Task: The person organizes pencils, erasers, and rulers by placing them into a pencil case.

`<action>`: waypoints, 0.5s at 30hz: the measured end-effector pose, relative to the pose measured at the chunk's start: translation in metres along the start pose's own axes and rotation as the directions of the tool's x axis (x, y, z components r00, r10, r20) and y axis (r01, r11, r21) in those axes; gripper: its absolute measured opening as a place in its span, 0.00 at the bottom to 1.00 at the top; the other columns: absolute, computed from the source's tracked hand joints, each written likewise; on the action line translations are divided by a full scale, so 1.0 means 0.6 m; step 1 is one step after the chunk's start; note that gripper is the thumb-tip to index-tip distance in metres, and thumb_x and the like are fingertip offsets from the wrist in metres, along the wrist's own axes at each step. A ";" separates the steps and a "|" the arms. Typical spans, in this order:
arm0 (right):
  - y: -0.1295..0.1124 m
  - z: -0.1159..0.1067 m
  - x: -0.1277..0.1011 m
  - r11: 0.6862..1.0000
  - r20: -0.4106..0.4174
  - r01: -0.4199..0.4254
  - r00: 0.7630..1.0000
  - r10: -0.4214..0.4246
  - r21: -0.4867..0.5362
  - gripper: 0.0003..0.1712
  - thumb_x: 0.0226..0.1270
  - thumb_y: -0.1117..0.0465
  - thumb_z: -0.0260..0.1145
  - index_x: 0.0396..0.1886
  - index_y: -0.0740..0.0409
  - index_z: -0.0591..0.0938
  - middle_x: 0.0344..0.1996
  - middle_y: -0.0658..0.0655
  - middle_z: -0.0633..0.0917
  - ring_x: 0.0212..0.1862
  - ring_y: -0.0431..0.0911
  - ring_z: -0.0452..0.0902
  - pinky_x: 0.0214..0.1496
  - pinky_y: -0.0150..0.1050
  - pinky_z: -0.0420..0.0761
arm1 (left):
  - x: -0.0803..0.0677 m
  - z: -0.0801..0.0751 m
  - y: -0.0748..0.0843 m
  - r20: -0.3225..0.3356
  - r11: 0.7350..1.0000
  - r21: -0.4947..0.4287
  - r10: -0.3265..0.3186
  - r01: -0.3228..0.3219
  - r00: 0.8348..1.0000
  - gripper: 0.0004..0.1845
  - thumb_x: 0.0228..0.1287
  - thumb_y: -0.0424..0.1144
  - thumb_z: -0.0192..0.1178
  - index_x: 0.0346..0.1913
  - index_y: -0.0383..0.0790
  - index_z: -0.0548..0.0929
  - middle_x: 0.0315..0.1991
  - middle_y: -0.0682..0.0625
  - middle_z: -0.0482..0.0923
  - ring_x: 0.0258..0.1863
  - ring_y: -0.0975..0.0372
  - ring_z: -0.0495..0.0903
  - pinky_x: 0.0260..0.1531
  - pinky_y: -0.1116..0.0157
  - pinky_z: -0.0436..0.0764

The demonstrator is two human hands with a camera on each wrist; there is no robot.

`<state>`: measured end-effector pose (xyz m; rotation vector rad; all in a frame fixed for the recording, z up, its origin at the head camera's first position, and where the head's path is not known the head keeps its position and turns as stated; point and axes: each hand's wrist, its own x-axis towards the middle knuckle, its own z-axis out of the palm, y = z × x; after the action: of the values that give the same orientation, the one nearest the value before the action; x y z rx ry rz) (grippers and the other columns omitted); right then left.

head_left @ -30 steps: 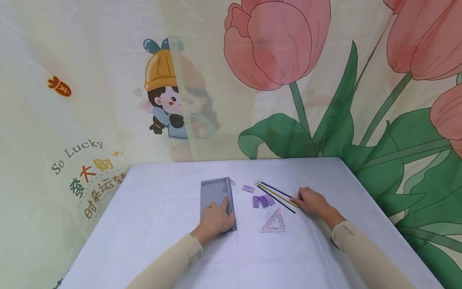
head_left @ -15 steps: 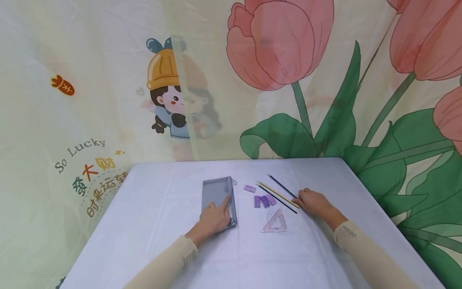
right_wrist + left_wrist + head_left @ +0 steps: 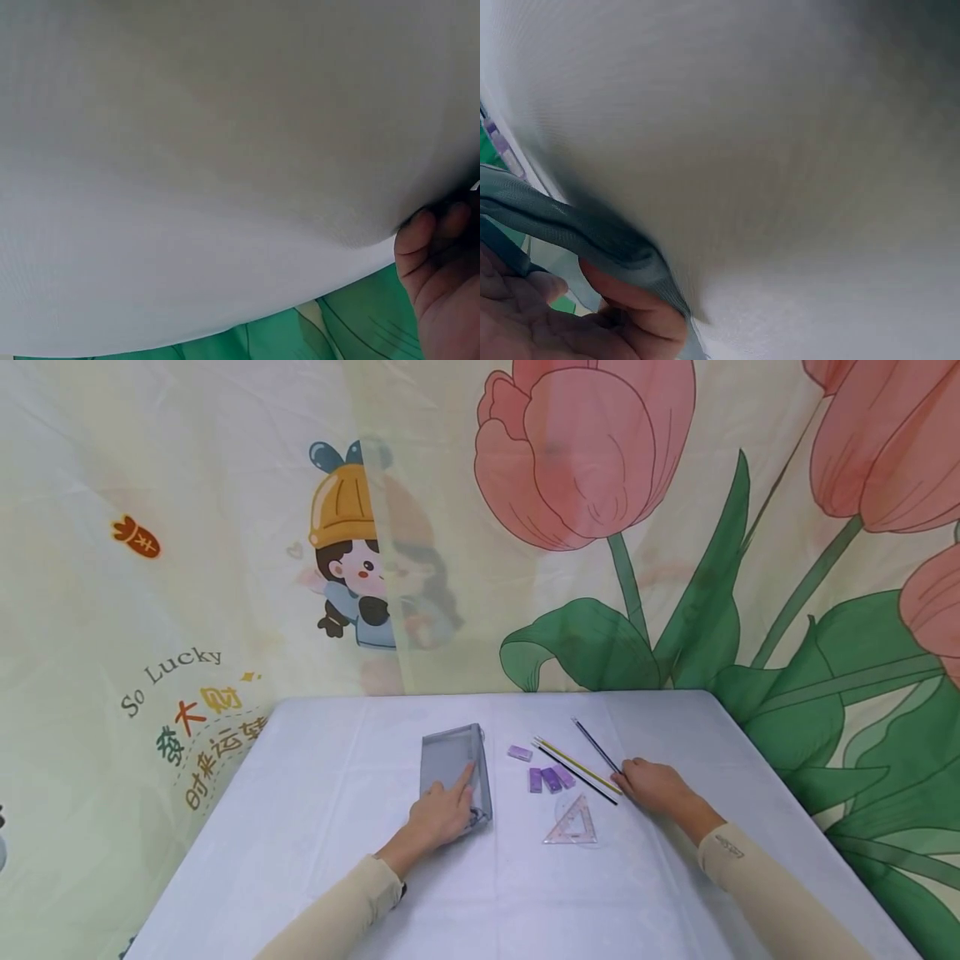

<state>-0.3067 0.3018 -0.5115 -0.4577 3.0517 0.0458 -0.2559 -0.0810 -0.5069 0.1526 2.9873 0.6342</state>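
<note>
A grey mesh pencil case (image 3: pixel 444 758) lies left of centre on the table. My left hand (image 3: pixel 437 815) grips its near right corner, with the index finger stretched along the zip side. In the left wrist view, grey mesh (image 3: pixel 577 229) folds over the curled fingers of that hand (image 3: pixel 592 322). My right hand (image 3: pixel 654 785) pinches the near end of a dark pencil (image 3: pixel 595 743). Beside it lie a yellow pencil (image 3: pixel 572 759) and a black pencil (image 3: pixel 588 783). The right wrist view shows part of the right hand (image 3: pixel 442 277); the pencil is hidden there.
Several purple erasers (image 3: pixel 535 780) lie between pencil case and pencils, one eraser (image 3: pixel 519 752) apart from the others. A clear triangular set square (image 3: pixel 555 837) overlaps a clear rounded piece nearer me. A white cloth covers the table (image 3: pixel 322 827); a printed curtain (image 3: pixel 450 668) hangs behind.
My right hand has drawn the dark pencil away from the other two, its far end swinging right. The pencil case's near end has shifted slightly and bunched up in my left hand.
</note>
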 end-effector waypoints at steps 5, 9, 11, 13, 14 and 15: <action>0.003 0.007 -0.009 1.000 -0.042 0.015 0.999 -0.016 -0.008 0.16 0.76 0.51 0.56 0.29 0.56 0.76 0.22 0.51 0.74 0.26 0.43 0.66 0.28 0.40 0.72 | -0.003 -0.002 -0.005 0.018 0.999 -0.041 0.021 -0.021 1.000 0.27 0.79 0.52 0.34 0.77 0.60 0.57 0.51 0.29 0.76 0.36 0.49 0.77 0.29 0.51 0.77; 0.006 0.010 -0.015 1.000 -0.065 0.018 0.998 -0.017 0.014 0.16 0.75 0.52 0.57 0.27 0.56 0.74 0.21 0.51 0.72 0.24 0.43 0.65 0.27 0.40 0.70 | -0.003 -0.007 -0.007 0.052 0.997 -0.074 0.033 -0.029 0.998 0.27 0.79 0.51 0.34 0.78 0.59 0.56 0.55 0.27 0.74 0.42 0.45 0.79 0.36 0.47 0.79; 0.007 0.009 -0.017 0.999 -0.090 0.026 0.996 -0.023 0.030 0.17 0.75 0.52 0.57 0.26 0.56 0.74 0.20 0.51 0.72 0.24 0.43 0.65 0.26 0.40 0.70 | -0.002 -0.010 -0.008 0.068 0.996 -0.088 0.033 -0.027 0.997 0.27 0.79 0.51 0.34 0.78 0.59 0.56 0.57 0.26 0.73 0.43 0.44 0.79 0.38 0.45 0.79; 0.005 0.006 -0.017 0.998 -0.124 0.036 0.992 -0.030 0.045 0.18 0.75 0.53 0.56 0.25 0.55 0.73 0.19 0.50 0.71 0.23 0.43 0.64 0.25 0.39 0.69 | -0.001 -0.013 -0.010 0.074 0.995 -0.098 0.038 -0.031 0.997 0.27 0.79 0.51 0.34 0.78 0.58 0.55 0.57 0.25 0.72 0.42 0.44 0.79 0.39 0.45 0.80; 0.004 0.003 -0.017 0.998 -0.141 0.037 0.990 -0.029 0.052 0.18 0.75 0.53 0.56 0.24 0.55 0.73 0.18 0.50 0.71 0.23 0.43 0.64 0.24 0.39 0.68 | -0.001 -0.015 -0.010 0.075 0.994 -0.102 0.040 -0.032 0.996 0.27 0.79 0.51 0.34 0.78 0.58 0.55 0.57 0.25 0.72 0.42 0.44 0.79 0.39 0.45 0.80; 0.002 0.000 -0.017 0.997 -0.159 0.038 0.987 -0.028 0.063 0.18 0.75 0.53 0.56 0.24 0.55 0.73 0.18 0.49 0.71 0.22 0.43 0.64 0.24 0.38 0.68 | 0.000 -0.017 -0.011 0.076 0.994 -0.108 0.043 -0.035 0.996 0.27 0.79 0.51 0.34 0.78 0.58 0.55 0.57 0.24 0.72 0.42 0.44 0.79 0.40 0.45 0.80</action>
<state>-0.2976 0.3059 -0.5109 -0.5320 3.1871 -0.0962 -0.2575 -0.0910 -0.5000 0.2238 2.8745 0.7709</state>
